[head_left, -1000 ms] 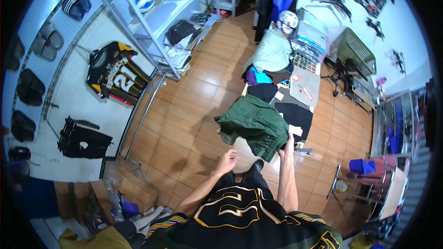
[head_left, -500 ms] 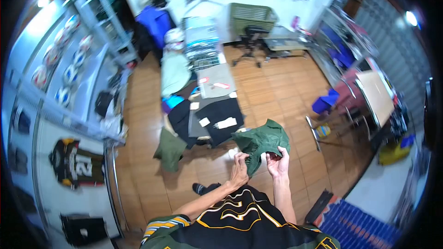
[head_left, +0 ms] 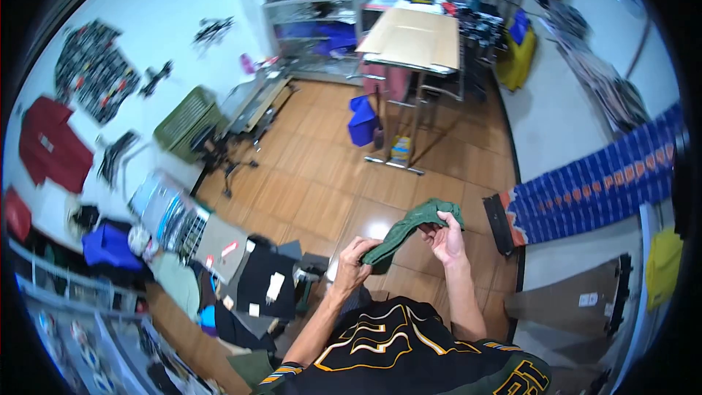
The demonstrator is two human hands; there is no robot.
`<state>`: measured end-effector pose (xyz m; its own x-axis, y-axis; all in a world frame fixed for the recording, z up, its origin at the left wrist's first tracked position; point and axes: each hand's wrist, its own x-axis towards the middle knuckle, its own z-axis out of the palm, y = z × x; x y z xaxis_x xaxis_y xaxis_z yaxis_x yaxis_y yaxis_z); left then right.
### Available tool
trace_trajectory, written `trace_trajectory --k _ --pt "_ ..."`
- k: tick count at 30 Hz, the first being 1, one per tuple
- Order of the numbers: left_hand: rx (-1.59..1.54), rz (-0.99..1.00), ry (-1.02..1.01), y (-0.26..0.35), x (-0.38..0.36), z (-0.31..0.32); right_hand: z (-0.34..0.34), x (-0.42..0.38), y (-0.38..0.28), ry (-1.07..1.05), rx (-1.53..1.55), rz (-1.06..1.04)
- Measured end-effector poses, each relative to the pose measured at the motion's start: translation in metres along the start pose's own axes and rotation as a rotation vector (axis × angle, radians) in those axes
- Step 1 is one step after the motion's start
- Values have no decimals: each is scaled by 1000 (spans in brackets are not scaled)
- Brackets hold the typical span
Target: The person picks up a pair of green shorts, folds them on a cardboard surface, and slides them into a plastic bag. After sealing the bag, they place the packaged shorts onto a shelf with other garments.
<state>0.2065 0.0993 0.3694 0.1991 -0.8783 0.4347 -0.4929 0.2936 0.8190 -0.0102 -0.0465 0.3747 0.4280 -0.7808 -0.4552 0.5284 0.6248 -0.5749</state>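
Note:
A dark green cloth (head_left: 409, 229) hangs stretched between my two hands, above the tiled floor and in front of my body. My left hand (head_left: 354, 262) has its fingers closed on the cloth's lower left end. At the other end, my right hand (head_left: 444, 238) pinches the cloth with the thumb on top, the other fingers curled beneath it. The cloth is gathered into a narrow, folded strip.
Left of me, dark fabric pieces (head_left: 265, 276) and a grey piece (head_left: 223, 247) lie spread out. Ahead stands a metal-legged table (head_left: 413, 38) with a brown board on top. A blue patterned cloth (head_left: 599, 186) hangs at the right.
The view has turned to the right, bringing the table ahead of me. The green cloth, wide and spread before, is now a narrower strip between my hands.

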Motion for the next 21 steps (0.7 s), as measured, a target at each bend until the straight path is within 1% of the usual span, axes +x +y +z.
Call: trace_trajectory --k 2,4,5,8,10,12,13,14,17,21 --pt "-79 -16 2 -11 37 7 -12 9 -13 19 5 -59" --pt "-120 10 -4 -18 79 11 -14 21 -21 260 -61 -170" --pt "-157 8 -24 -23 100 12 -4 23 -28 349 -104 -223" --pt "-196 86 -138 -37 163 13 -13 52 -39 440 -127 -316" --pt "-221 119 -194 -43 200 9 -10 69 -50 465 -67 -331" --pt "-199 171 -300 -55 238 6 -8 88 -60 441 35 -307" --pt "-201 171 -338 -61 254 3 -6 102 -64 452 31 -320" --pt "-209 186 -351 -70 271 4 0 115 -70 459 40 -338" --pt "-271 111 -379 -93 302 5 14 144 -79 480 129 -367" --pt "-255 86 -354 -120 341 -4 48 179 -99 500 98 -420"
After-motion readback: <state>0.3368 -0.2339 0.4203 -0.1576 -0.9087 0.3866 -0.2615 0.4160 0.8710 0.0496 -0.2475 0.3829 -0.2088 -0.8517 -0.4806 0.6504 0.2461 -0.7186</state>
